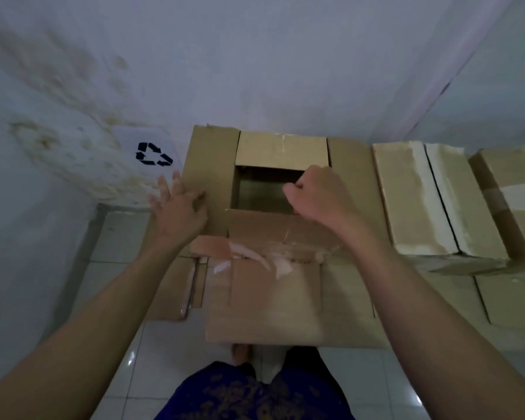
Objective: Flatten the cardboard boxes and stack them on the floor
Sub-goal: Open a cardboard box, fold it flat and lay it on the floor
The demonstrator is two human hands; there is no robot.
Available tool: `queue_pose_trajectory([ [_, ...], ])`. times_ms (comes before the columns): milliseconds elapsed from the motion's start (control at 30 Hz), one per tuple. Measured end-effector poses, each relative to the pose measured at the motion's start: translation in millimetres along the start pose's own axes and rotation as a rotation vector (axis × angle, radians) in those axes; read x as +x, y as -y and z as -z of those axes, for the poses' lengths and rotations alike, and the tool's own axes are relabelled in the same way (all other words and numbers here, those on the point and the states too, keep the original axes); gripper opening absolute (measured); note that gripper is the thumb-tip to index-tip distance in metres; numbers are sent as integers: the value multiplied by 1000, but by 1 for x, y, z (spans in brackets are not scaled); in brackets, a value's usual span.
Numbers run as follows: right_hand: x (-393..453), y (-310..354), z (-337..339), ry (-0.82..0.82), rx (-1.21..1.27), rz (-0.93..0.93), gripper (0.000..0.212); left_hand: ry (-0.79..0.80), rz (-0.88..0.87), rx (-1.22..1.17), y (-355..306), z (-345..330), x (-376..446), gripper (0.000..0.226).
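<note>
A brown cardboard box (pixel 212 165) stands open in front of me against the wall, its top flaps spread and its dark inside showing. My left hand (pixel 179 207) lies with fingers spread on the box's left flap. My right hand (pixel 315 195) is curled into a fist over the right edge of the opening; whether it grips the flap edge is unclear. The near flap (pixel 270 234) hangs toward me with torn tape on it. Flattened cardboard (pixel 170 292) lies on the floor below the box at the left.
Closed boxes (pixel 412 195) with torn pale tops stand in a row to the right along the wall. A recycling sign (pixel 152 153) is on the stained wall at left. White floor tiles (pixel 115 237) and my feet show below.
</note>
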State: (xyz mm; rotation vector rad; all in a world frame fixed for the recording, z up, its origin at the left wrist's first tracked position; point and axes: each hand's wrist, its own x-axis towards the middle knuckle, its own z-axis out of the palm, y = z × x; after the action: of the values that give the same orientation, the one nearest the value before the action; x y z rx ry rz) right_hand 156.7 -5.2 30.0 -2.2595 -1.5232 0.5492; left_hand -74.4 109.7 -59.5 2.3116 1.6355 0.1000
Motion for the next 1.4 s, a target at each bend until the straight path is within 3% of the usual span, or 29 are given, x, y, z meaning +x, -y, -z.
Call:
queue_pose_trajectory([
  [100, -18, -8, -2, 357, 16, -53, 30, 190, 7, -228, -13, -9, -5, 45],
  [167, -29, -18, -19, 498, 52, -61, 22, 327, 27, -296, -18, -20, -8, 63],
  [233, -38, -30, -42, 547, 89, -66, 41, 392, 44, -263, -21, -27, -12, 74],
  [300, -45, -45, -65, 476, 130, -104, 55, 407, 33, -203, -24, -33, -13, 62],
  [433, -48, -60, -92, 194, 103, -138, 46, 324, -5, -183, -38, -45, -17, 49],
  [567, -41, -62, -92, 198, 96, -178, 46, 236, 15, -139, -35, -51, -16, 45],
  [667, -37, -68, -80, 188, 390, -170, 54, 130, 16, -80, -33, -49, -15, 58],
  [733, -29, -72, -69, 3, 499, -159, 41, 29, -36, 37, -40, -46, -10, 68],
  [800, -13, -80, -60, -223, 431, -148, 23, -58, -139, 66, -54, -40, -2, 64],
  [900, 20, -97, -50, -434, 196, -119, 29, -83, -359, -11, -84, -36, 14, 49],
  [1033, 61, -120, -47, -351, 35, -216, 63, 208, -442, 14, -119, -50, 39, 54],
  [1100, 74, -130, -50, -256, 0, -292, 75, 257, -457, 23, -129, -56, 49, 61],
  [1300, 67, -143, -66, -174, 57, -228, 81, -183, -595, -52, -158, -37, 91, 67],
  [1400, 69, -146, -69, -190, 34, -182, 82, -125, -568, 75, -181, -35, 138, 76],
])
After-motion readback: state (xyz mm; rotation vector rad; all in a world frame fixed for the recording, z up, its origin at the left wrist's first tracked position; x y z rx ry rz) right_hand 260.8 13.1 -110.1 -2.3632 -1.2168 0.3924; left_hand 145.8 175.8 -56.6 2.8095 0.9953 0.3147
